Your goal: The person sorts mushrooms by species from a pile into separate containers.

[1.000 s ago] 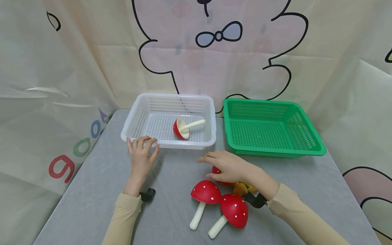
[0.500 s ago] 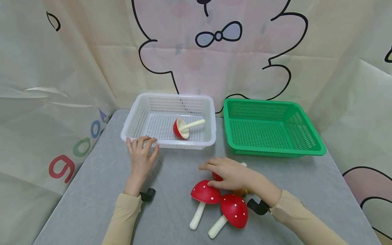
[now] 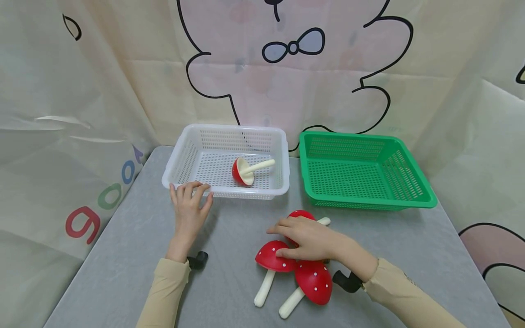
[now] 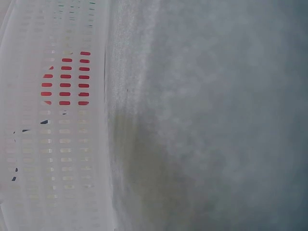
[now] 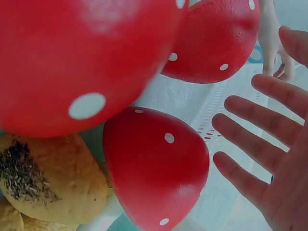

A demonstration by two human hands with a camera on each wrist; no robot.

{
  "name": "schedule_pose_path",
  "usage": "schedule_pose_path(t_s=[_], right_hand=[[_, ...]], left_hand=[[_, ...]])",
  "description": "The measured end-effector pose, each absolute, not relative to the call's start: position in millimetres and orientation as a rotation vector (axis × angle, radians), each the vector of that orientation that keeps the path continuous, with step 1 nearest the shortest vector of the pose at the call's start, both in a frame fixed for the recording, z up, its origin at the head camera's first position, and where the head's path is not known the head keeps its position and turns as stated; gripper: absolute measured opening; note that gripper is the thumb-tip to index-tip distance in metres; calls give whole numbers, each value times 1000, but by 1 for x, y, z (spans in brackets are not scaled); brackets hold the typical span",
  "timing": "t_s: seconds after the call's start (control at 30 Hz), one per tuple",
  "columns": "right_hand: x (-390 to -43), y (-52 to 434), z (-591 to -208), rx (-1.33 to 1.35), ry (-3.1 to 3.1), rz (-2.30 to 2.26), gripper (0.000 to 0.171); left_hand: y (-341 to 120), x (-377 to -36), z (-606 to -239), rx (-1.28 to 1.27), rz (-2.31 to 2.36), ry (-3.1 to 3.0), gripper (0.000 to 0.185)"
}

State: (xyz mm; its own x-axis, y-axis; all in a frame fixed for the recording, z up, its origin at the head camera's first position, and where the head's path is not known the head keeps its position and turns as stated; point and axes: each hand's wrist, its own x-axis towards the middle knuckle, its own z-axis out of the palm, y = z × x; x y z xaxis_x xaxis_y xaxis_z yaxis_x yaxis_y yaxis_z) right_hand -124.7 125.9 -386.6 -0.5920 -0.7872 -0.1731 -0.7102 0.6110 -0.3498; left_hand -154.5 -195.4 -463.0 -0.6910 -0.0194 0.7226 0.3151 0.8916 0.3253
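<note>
My left hand [image 3: 188,214] rests its fingertips on the front rim of the white basket [image 3: 238,195]. One red toy mushroom [image 3: 239,173] lies inside that basket, and its cap shows red through the slots in the left wrist view. Fingers loosely spread, my right hand [image 3: 309,238] is over a group of red, white-dotted toy mushrooms. Of these, a far mushroom [image 3: 301,214] is partly covered by the hand. The thumb overlaps a left mushroom [image 3: 266,256], and a near mushroom [image 3: 317,282] lies below. A yellow-brown bun-like thing with dark flecks [image 5: 62,187] shows beside the caps.
A green basket [image 3: 369,200] stands at the back right, beside the white one. Grey cloth [image 3: 229,273] covers the table. A printed curtain [image 3: 143,59] hangs behind and at both sides. Each wrist carries a black camera mount [image 3: 198,260].
My right hand has come nearer and slightly lower, now over the left mushroom's edge. More of the far mushroom shows, while the yellow-brown thing is hidden in the head view. My left hand stays put.
</note>
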Motion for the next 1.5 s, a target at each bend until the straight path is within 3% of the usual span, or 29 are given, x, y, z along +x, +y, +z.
schedule_pose_path(t_s=[1.5], right_hand=[[-111, 108, -396, -1246, 2370, -297, 64]], left_hand=[[-195, -154, -461, -214, -561, -2281, 15]])
